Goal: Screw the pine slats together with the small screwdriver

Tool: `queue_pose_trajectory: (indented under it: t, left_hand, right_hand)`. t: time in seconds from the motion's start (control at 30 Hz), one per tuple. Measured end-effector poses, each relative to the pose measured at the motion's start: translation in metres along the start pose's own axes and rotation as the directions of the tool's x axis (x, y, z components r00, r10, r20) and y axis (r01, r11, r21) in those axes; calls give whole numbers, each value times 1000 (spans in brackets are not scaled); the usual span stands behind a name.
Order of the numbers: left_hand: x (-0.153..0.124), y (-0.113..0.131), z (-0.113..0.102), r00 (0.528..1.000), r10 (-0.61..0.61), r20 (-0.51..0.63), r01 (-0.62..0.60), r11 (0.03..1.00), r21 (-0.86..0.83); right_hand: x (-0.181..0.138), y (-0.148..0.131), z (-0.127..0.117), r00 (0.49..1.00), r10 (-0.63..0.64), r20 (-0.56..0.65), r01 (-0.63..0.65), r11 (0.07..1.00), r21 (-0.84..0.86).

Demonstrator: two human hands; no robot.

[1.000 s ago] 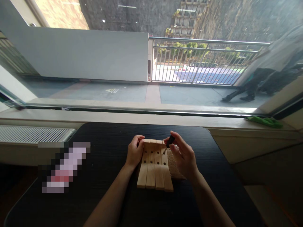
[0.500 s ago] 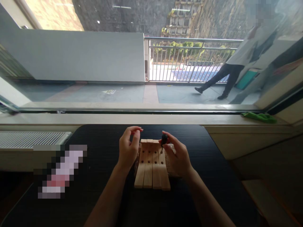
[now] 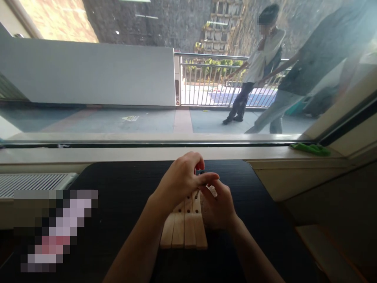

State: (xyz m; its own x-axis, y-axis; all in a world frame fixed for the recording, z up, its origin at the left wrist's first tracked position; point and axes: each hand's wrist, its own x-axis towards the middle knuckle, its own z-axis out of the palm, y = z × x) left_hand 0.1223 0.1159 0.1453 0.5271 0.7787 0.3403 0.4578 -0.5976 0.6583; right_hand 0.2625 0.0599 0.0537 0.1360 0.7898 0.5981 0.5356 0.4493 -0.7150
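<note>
Reaching across from the left, the left hand (image 3: 181, 177) covers the far end of a small wooden block assembly (image 3: 184, 224), its fingers curled together and its thumb and forefinger pinched toward the right hand (image 3: 218, 206). Between the two hands sits a small dark object (image 3: 200, 171), only a sliver of it showing, so I cannot tell what it is or which hand actually grips it. A thin pin-like tip (image 3: 196, 193) pokes out below the left fingers, just over the wood, but whether it enters one of the holes is hidden. The right hand is loosely closed, knuckles toward the camera, resting against the right side of the wood; what lies under its palm cannot be seen.

The wooden piece is made of several pale slats lying side by side, drilled with a row of round holes, and it rests flat on the dark table (image 3: 118, 188) near its middle. Its far end is covered by the hands. A pixelated patch (image 3: 54, 232) hides whatever lies on the table's left part.

Beyond the table runs a pale window sill (image 3: 88, 155), with a white radiator (image 3: 32, 184) at the left and a green cloth (image 3: 310, 148) at the right end. Through the large window (image 3: 118, 78) a balcony with a metal railing (image 3: 206, 80) shows, and two people (image 3: 259, 67) walk past outside, the nearer one blurred and partly cut off.
</note>
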Motion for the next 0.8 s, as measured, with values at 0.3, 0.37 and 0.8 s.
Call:
queue_pose_trajectory:
  t: [0.3,0.37,0.8]
  left_hand:
    - [-7,-1,-8,996,1,91,8,994,-107]
    - [-8,-4,-9,996,-8,88,21,989,-147]
    - [-10,-7,-11,990,9,139,32,958,-286]
  right_hand:
    - [2,-1,-5,996,-54,73,54,998,11]
    - [2,0,-4,994,-60,94,58,998,22]
    - [-2,4,-11,965,-65,256,23,986,164]
